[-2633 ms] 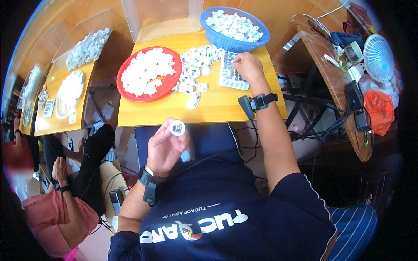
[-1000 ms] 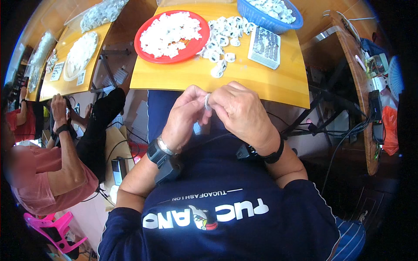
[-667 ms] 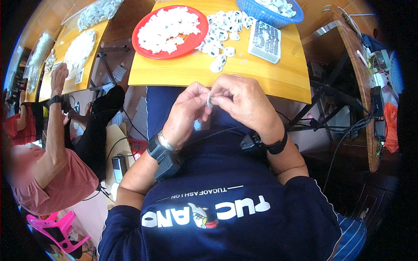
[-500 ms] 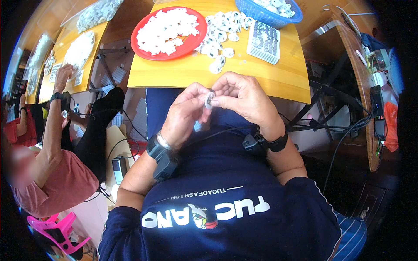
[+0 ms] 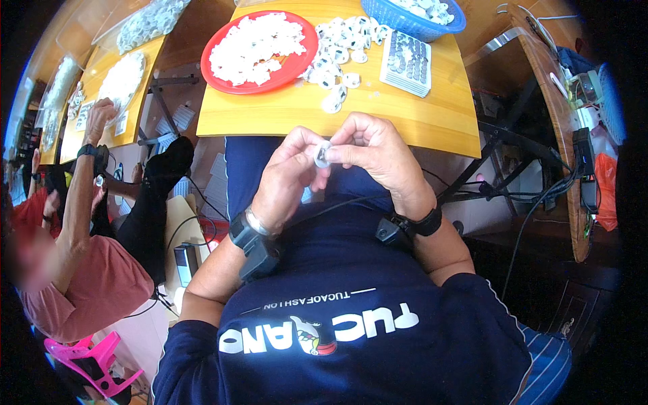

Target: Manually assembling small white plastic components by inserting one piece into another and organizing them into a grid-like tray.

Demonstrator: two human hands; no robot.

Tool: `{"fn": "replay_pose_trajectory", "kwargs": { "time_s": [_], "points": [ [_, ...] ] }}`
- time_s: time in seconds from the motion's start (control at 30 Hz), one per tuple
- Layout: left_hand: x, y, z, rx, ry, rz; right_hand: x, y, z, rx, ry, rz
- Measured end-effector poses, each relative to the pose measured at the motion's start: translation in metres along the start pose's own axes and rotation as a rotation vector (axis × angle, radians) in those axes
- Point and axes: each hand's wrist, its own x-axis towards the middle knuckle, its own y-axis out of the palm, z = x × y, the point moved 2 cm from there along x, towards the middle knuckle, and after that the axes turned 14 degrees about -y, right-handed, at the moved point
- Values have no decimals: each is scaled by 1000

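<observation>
Just off the table's near edge, my left hand (image 5: pixel 289 170) pinches a small round white disc-like piece (image 5: pixel 322 155) with a dark mark on it. My right hand (image 5: pixel 379 158) grips the same piece from the other side, thumb and fingertips pressed on it. On the yellow table (image 5: pixel 270 121) beyond lies a heap of similar white pieces with dark centres (image 5: pixel 331 61). A red plate (image 5: pixel 210 71) full of small white parts stands left of the heap. To the right rests a stack of white sheets (image 5: pixel 406 64) bearing rows of dark grey pads.
A blue basket (image 5: pixel 405 27) of white pieces stands at the table's far right. On the left, another person (image 5: pixel 88 270) sits at a second table (image 5: pixel 138 111). Cables hang beside a wooden desk (image 5: pixel 550 135) on the right. A pink stool (image 5: pixel 94 364) is at lower left.
The disc in my fingers has turned so that more of its flat face shows. My hands have barely shifted.
</observation>
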Motion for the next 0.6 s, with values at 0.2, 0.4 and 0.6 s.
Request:
{"fn": "replay_pose_trajectory", "kwargs": {
  "time_s": [0.2, 0.4, 0.6],
  "points": [
    [4, 1, 3, -134, 16, 50, 2, -1, -12, -76, -22, -74],
    [12, -11, 5, -255, -7, 149, 6, 0, -12, -11, -2, -118],
    [11, -6, 5, -310, -27, 122, 3, 4, -9, -19, -34, -95]
  ]
}}
